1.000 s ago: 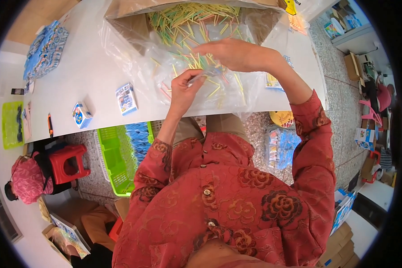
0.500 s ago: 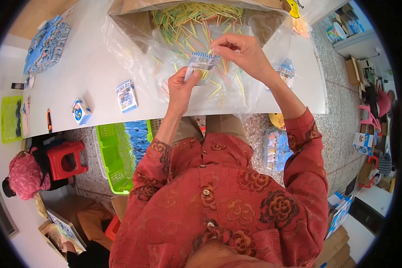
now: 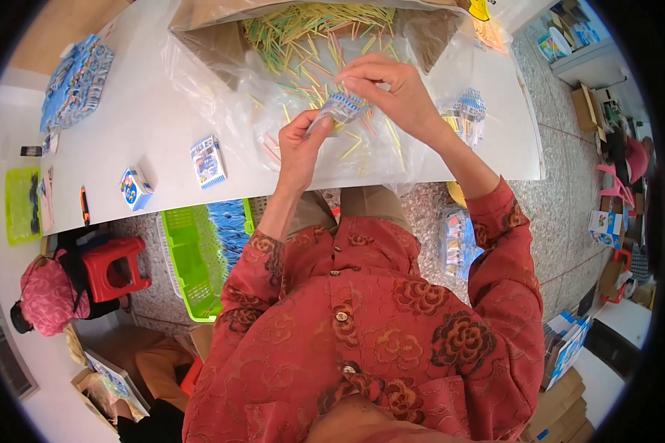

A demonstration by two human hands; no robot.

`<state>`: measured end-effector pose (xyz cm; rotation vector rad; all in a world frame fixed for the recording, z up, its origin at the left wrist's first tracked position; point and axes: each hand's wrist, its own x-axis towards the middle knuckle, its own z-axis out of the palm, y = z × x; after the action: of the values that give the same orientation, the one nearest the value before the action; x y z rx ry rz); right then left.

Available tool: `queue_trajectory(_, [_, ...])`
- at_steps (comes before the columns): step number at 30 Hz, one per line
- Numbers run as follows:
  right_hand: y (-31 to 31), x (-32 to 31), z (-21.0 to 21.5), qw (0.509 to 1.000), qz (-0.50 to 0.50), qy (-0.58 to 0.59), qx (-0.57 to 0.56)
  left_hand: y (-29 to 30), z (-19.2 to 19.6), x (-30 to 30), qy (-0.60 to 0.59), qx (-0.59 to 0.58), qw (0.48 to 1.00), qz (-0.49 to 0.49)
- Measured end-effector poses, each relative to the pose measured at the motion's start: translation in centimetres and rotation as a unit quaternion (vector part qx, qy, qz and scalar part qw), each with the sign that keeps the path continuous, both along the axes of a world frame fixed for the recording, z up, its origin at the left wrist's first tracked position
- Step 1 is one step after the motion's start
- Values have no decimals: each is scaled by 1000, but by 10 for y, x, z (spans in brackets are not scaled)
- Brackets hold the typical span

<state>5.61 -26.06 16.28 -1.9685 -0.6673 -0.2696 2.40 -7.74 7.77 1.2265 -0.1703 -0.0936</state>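
Observation:
My left hand (image 3: 298, 151) holds a small clear plastic bag (image 3: 345, 108) with a blue-and-white striped top edge, thumb pressed against its side. The bag is tilted, its mouth toward my right hand. With fingers pinched together, my right hand (image 3: 399, 92) is right at the bag's mouth; what lies between the fingertips is too small to make out. Beyond both hands, thin coloured sticks (image 3: 310, 29), mostly yellow, with green and pink ones, spill from a brown cardboard box (image 3: 203, 55) onto a clear plastic sheet (image 3: 236, 122).
Filled bags (image 3: 465, 118) lie right of my hands. Two small blue-and-white boxes (image 3: 207, 161) and an orange cutter (image 3: 85, 206) are on the white table (image 3: 125, 111). A stack of blue packages (image 3: 77, 85) is far left. Below stands a green basket (image 3: 192, 262). Another person (image 3: 52, 295) sits at left.
The bag has tipped over from nearly upright. My right hand has moved slightly left, its fingers still pinched at the mouth. My left hand keeps its hold.

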Motion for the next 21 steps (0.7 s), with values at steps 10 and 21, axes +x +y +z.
queue_trajectory(10, [5,-12,-2,990,-58,34,127,-8,3,-4,51,-42,998,10])
queue_trajectory(21, [7,-33,-26,958,-35,192,210,-15,23,-11,70,-146,987,22])
